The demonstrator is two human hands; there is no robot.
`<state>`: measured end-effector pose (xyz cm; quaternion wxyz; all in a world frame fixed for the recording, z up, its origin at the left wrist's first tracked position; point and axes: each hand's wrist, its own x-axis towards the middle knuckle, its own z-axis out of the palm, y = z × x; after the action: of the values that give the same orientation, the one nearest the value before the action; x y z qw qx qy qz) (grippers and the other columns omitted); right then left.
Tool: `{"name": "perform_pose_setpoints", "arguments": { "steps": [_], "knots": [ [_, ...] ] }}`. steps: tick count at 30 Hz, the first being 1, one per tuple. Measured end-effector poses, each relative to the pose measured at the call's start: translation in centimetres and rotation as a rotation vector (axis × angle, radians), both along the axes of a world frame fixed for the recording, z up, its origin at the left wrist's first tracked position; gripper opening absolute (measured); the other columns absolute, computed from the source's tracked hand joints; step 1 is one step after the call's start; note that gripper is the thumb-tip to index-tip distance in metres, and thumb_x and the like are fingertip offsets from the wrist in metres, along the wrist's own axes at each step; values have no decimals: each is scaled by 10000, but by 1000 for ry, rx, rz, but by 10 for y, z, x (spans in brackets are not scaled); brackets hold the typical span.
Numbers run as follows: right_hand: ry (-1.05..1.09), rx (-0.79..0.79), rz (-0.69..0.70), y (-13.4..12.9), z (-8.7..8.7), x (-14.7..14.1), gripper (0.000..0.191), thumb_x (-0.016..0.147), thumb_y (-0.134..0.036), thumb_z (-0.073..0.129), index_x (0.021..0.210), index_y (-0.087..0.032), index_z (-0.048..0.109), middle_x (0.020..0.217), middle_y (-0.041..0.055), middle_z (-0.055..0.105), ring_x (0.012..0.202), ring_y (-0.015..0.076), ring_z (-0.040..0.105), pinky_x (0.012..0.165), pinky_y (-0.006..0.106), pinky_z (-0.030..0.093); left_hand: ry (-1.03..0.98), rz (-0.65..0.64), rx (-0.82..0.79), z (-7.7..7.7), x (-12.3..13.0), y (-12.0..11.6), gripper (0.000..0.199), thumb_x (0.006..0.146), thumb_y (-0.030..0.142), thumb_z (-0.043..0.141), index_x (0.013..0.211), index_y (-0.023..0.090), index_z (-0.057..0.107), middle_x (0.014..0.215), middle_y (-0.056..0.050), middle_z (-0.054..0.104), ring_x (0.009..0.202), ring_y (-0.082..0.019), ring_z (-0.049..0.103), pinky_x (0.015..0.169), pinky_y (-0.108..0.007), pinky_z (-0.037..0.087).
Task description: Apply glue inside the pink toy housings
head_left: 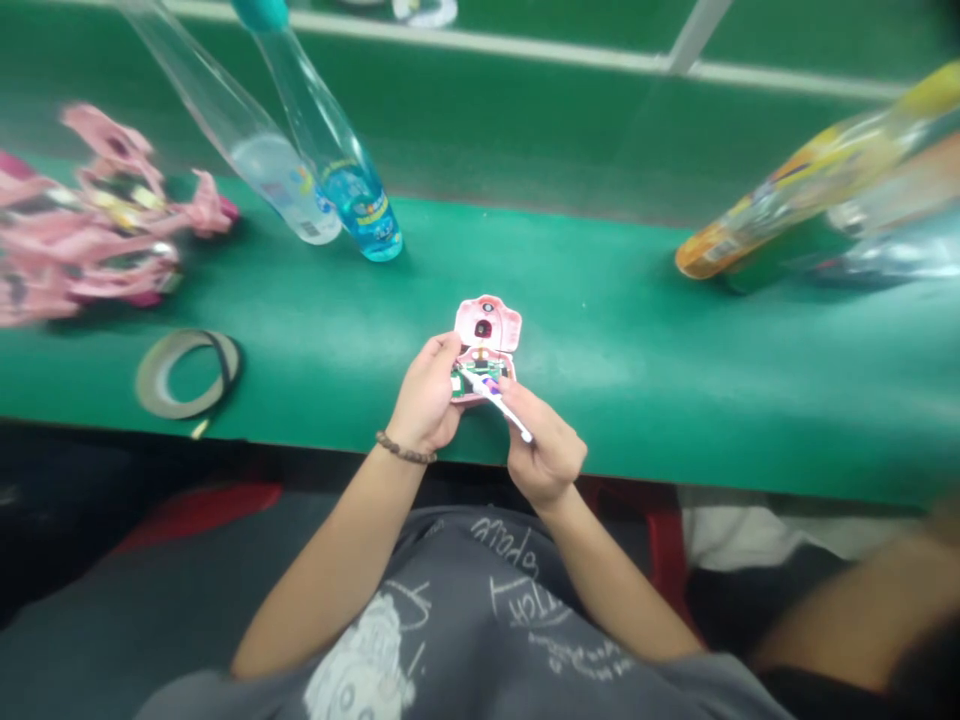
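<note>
Pink plastic casing (487, 322) lies opened out in your left hand (424, 395), held over the front part of the green counter (600, 320), with a green circuit board (480, 375) showing in its lower half. Your left fingers (442, 350) curl closed around the casing's lower edge. That forearm rises from the lower left, with a bead bracelet (405, 448) at the wrist. Your right hand (546, 445) sits just beside the left, its fingers (525, 400) closed narrowly on a white stick-shaped tool (504, 410). The tool's coloured end lies at the board; its exact type is too small to tell. Both forearms angle inward from your grey T-shirt (480, 610), elbows near the body. Left of your hands: a tape roll (148, 380), a clear water bottle (285, 190), a teal-capped bottle (352, 200), and a blurred heap of pink casings (97, 220). Well apart on the right, an orange-and-yellow labelled bottle (780, 190) lies on the counter.
</note>
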<state>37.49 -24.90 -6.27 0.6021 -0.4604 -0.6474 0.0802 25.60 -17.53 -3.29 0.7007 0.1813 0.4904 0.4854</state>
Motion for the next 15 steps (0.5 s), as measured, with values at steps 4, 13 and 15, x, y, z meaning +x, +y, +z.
{"name": "perform_pose_setpoints", "arguments": {
  "steps": [4,13,15],
  "knots": [
    [-43,45,0,-1,-3,-2,496,823,28,538,1236,-218,662,1155,78,729,1065,252,711,903,391,651,-20,21,-9,2,1,-2,150,886,302,648,900,175,570,740,-20,678,644,-152,669,598,-229,538],
    [-76,102,13,0,-6,-1,476,831,21,528,1250,-165,656,1173,115,718,1094,260,698,927,387,642,-45,45,-13,0,5,-2,125,933,277,573,916,153,566,747,-34,668,634,-143,658,607,-234,535],
    [-92,97,1,0,-6,-1,455,843,10,529,1240,-168,661,1167,110,721,1090,254,700,929,380,642,-53,43,-6,-1,5,-1,137,917,288,601,910,154,571,749,-31,667,637,-146,659,615,-238,535]
  ]
}}
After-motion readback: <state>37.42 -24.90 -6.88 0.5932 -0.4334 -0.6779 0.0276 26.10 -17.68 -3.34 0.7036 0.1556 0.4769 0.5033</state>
